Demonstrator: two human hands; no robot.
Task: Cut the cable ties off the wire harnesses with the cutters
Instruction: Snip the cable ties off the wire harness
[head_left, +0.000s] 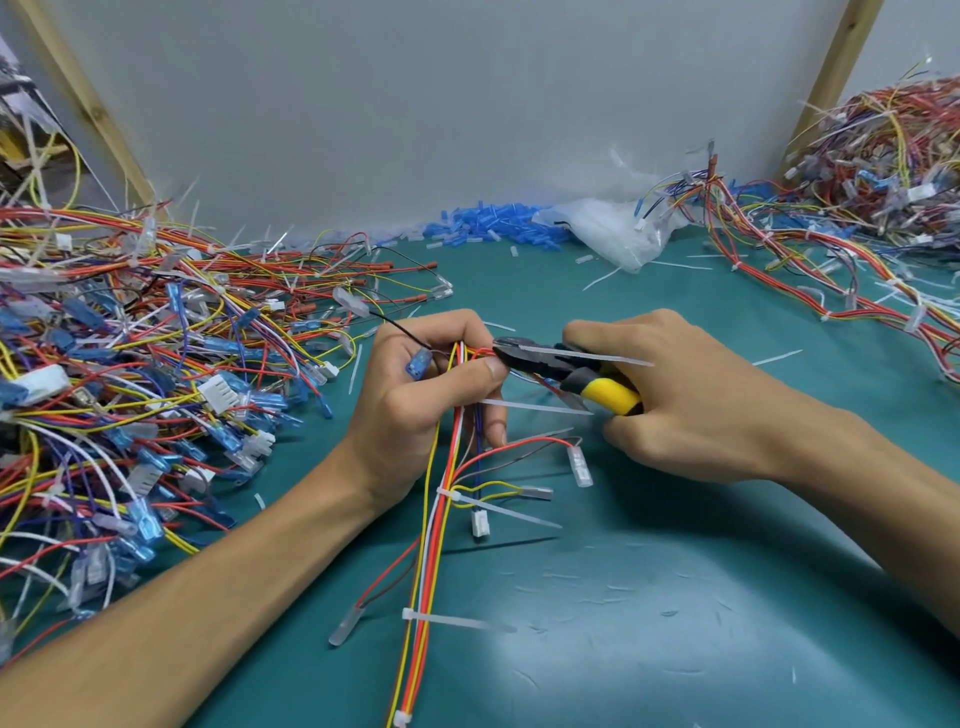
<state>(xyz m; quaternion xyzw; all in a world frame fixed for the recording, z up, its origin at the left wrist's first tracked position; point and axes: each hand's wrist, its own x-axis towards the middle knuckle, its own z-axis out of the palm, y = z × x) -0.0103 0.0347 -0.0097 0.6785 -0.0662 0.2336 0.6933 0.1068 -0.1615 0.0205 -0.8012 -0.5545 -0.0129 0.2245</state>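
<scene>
My left hand (423, 395) grips a wire harness (434, 551) of red, yellow, orange and white wires near its upper end; the bundle trails down toward me over the green mat. My right hand (675, 395) holds the yellow-and-black cutters (571, 371), whose black jaws point left and sit at the wires just beside my left thumb. A white cable tie (587, 356) lies along the jaws, another tie tail (535, 406) sticks out below my thumb. Two more ties (498, 506) (457, 621) wrap the bundle lower down.
A big heap of harnesses with blue connectors (130, 374) fills the left side. Another heap (883, 171) lies at the far right, with strands running down the right edge. Blue sleeves (493, 223) and a plastic bag (613, 228) lie by the back wall. Cut tie scraps dot the green mat (675, 597).
</scene>
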